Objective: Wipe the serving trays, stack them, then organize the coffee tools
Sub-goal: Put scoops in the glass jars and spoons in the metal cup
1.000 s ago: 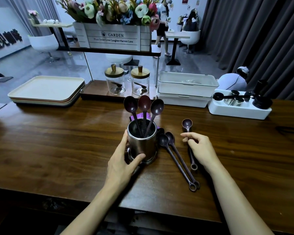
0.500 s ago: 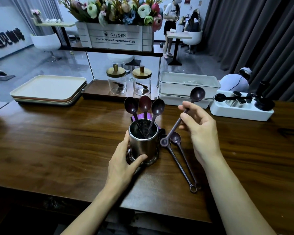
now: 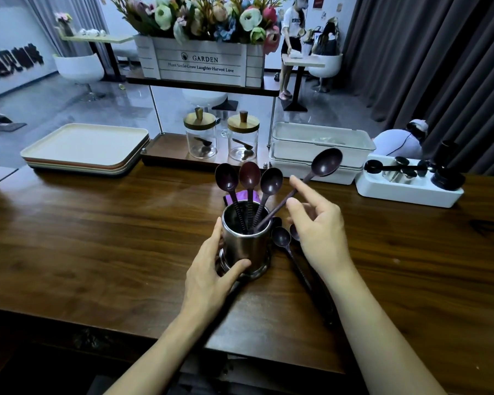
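A steel cup (image 3: 246, 246) stands on a small round base mid-table, and my left hand (image 3: 211, 277) grips its left side. Three dark spoons (image 3: 249, 175) stand in it, bowls up. A fourth spoon (image 3: 325, 162) leans out to the right with its handle end inside the cup. My right hand (image 3: 320, 226) hovers at that handle, index finger and thumb spread on either side of it without pinching. Two more dark spoons (image 3: 281, 238) lie on the table right of the cup, partly under my right hand. Stacked cream serving trays (image 3: 83, 146) sit at the back left.
Behind the cup is a low shelf with two lidded glass jars (image 3: 200, 138) and a flower box above. White lidded bins (image 3: 320, 143) and a white tray of coffee tools (image 3: 408, 183) stand at the back right. A purple object (image 3: 240, 195) lies behind the cup.
My right hand picked a spoon off the table, lifted it, set its handle into the cup and loosened its grip. The left hand kept holding the cup.
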`<state>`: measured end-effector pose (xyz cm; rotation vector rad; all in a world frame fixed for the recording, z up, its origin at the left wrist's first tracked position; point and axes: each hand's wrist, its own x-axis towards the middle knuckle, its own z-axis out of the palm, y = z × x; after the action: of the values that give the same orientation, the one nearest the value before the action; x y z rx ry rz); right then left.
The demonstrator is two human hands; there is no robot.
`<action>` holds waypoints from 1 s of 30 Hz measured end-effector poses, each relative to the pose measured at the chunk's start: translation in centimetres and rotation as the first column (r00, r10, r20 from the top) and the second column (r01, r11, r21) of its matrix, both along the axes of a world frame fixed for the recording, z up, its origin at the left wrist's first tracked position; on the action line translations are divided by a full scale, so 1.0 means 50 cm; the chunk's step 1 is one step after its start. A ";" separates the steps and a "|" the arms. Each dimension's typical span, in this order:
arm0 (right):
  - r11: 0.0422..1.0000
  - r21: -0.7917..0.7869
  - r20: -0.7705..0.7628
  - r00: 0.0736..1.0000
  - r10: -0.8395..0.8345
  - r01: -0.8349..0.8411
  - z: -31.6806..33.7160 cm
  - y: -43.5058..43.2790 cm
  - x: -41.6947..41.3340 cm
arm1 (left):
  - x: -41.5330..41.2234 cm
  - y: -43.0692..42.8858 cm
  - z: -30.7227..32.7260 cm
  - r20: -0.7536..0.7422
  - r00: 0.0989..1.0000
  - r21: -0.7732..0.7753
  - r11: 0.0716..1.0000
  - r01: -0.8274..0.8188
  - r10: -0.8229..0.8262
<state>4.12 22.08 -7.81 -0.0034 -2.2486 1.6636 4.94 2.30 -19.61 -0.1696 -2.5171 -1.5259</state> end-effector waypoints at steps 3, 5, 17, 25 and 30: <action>0.990 0.133 0.057 0.998 0.035 -0.042 -0.019 -0.005 0.000 | 0.000 -0.001 0.000 -0.014 1.000 -0.002 1.000 0.008 -0.008; 0.976 0.203 0.102 0.993 0.055 -0.075 -0.026 -0.009 0.003 | 0.000 -0.001 0.000 -0.015 1.000 0.003 1.000 0.007 -0.007; 0.903 0.378 0.155 0.975 0.157 -0.205 -0.033 -0.024 0.004 | 0.000 -0.001 -0.002 -0.013 1.000 -0.007 1.000 0.001 -0.001; 0.903 0.354 0.145 0.968 0.206 -0.245 -0.037 -0.024 -0.006 | 0.002 0.000 0.002 -0.013 1.000 0.009 1.000 -0.001 0.001; 0.956 0.222 0.091 0.980 0.178 -0.194 -0.048 -0.011 -0.002 | 0.000 0.000 -0.001 -0.010 1.000 -0.008 1.000 -0.009 0.009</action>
<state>4.03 21.55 -10.19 0.2167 -2.5516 1.4999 4.96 2.28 -19.66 -0.1670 -2.5131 -1.5082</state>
